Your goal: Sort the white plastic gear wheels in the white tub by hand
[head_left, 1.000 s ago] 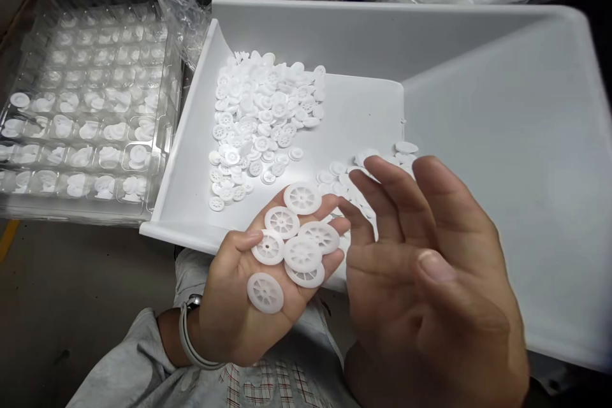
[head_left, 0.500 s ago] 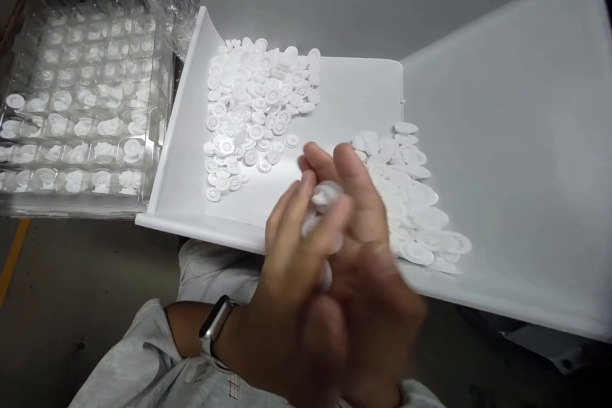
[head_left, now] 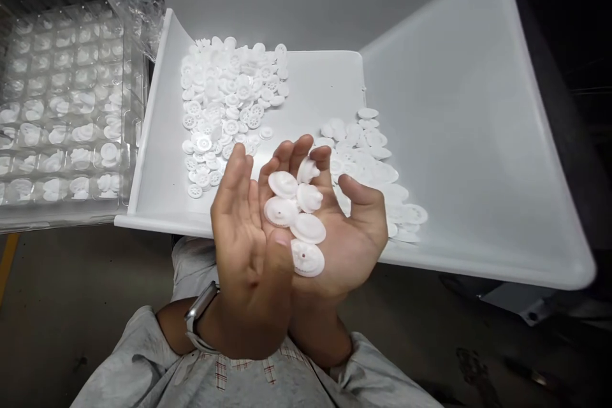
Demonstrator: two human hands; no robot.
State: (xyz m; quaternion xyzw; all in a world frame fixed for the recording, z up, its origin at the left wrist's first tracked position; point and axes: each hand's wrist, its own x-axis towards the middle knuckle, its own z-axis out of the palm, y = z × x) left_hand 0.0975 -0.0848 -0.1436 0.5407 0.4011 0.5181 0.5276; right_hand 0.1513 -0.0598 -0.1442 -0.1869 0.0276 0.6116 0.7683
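My right hand (head_left: 351,245) lies palm up and cupped, over the near rim of a white plastic bin (head_left: 157,220). In its palm rest several white plastic wheels (head_left: 296,217), smooth side up. My left hand (head_left: 243,248), with a watch at the wrist, stands on edge against the right palm. Its fingers are straight and hold nothing, and its thumb touches the nearest wheel. Inside the bin, a heap of small spoked wheels (head_left: 224,99) lies at the back left. A heap of larger discs (head_left: 377,169) lies just beyond my right fingers.
A clear blister tray (head_left: 62,108) with many pockets, several holding white parts, stands left of the bin. Crumpled clear plastic bags (head_left: 129,0) with more parts lie behind it. The bin's right wall slopes up high. Below the bin are my grey sleeves and a dark floor.
The wheels lay spoke side up in my left palm a second ago. My hands came together and turned over, and the wheels now rest in my right palm. The view shifted right.
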